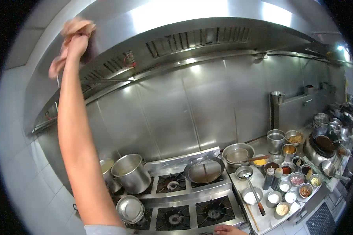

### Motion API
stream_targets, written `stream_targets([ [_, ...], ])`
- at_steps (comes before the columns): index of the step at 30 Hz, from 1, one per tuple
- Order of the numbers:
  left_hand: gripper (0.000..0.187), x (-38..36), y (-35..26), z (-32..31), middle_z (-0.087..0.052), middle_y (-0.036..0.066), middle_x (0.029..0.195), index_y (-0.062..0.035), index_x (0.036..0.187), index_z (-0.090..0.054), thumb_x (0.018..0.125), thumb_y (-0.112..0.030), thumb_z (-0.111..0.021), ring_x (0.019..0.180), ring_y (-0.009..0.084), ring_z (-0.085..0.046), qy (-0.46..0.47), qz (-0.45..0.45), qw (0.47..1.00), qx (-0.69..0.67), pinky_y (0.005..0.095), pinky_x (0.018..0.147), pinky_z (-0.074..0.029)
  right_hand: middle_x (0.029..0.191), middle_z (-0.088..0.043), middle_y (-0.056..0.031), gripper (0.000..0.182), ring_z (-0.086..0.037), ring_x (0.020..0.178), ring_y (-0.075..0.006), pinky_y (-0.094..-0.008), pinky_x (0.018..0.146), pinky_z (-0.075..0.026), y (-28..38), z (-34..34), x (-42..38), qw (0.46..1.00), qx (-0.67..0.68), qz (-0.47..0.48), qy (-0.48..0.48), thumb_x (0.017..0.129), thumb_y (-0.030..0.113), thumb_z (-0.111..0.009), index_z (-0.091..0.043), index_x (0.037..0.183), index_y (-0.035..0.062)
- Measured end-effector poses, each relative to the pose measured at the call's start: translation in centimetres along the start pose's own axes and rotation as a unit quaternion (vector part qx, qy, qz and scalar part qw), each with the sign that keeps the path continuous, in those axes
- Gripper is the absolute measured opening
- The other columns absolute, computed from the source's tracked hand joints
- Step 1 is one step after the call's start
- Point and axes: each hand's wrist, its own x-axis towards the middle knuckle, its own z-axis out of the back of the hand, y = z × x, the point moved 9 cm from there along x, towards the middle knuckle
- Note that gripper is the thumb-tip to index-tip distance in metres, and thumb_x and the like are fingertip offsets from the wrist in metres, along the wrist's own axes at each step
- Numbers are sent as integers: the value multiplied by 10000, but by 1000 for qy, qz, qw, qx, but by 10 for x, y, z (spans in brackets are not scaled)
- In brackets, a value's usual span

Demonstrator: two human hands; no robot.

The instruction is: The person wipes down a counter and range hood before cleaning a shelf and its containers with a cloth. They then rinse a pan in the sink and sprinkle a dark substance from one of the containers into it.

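Note:
My left hand (78,45) is raised high at the upper left, with the arm stretched up. It is closed around a pinkish-tan cloth (77,27), which bunches above the fist and hangs down beside it. Hand and cloth are slightly blurred and overlap the outer face of the steel range hood (113,37). Low at the bottom edge, my right hand (228,230) shows only in part, near the front of the gas stove (176,200). Its visible fingers point left and look loosely apart, with nothing seen in them.
Large stockpots (131,174) and stacked metal bowls (130,208) stand at the stove's left. A wok (203,171) rests on a back burner. To the right, a counter (239,184) holds several sauce bottles, small ingredient tins and a ladle (256,196). A wok station (321,147) lies farther right.

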Motion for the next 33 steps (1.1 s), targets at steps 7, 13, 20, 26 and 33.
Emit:
stream_targets([
  [7, 298, -84, -275, -42, -680, 117, 1076, -85, 1110, -665, 961, -275, -488, 1050, 220, -613, -31, -274, 961, 24, 437, 1036, -380, 1091, -675, -109, 401, -652, 966, -219, -353, 790, -536, -36, -14, -29, 982, -121, -145, 23, 953, 309, -585, -588, 1269, 62],
  [13, 290, -102, -258, -63, -617, 121, 1222, -97, 1117, -673, 976, -292, -511, 1125, 243, -588, 174, -87, 795, -575, 448, 1000, -455, 1130, -679, -87, 384, -644, 963, -180, -335, 796, -534, -26, -19, -1, 984, -166, -58, 40, 951, 296, -598, -611, 1268, 80],
  [20, 439, -10, 24, -45, -620, 111, 1244, -80, 1265, -583, 1027, -356, -340, 1120, 250, -591, -169, -150, 949, 220, 365, 932, -474, 1124, -673, -81, 349, -655, 946, -182, -328, 763, -547, -32, 34, -55, 995, -74, 55, -41, 951, 279, -580, -629, 1233, 79],
  [26, 341, -52, -276, -79, -677, 108, 1136, -181, 1169, -672, 946, -367, -493, 1083, 276, -626, -137, -233, 961, 64, 368, 949, -484, 986, -690, -101, 388, -668, 867, -189, -325, 745, -544, -94, 47, -66, 972, -226, 60, -17, 942, 274, -575, -597, 1240, 28],
  [33, 242, -95, -490, -107, -672, 125, 1099, -129, 1098, -674, 910, -199, -538, 1010, 272, -652, 73, -246, 940, -226, 424, 891, -514, 940, -680, -94, 367, -646, 826, -183, -340, 730, -533, -72, 40, -63, 987, -133, -29, -90, 921, 228, -563, -609, 1238, 49],
])
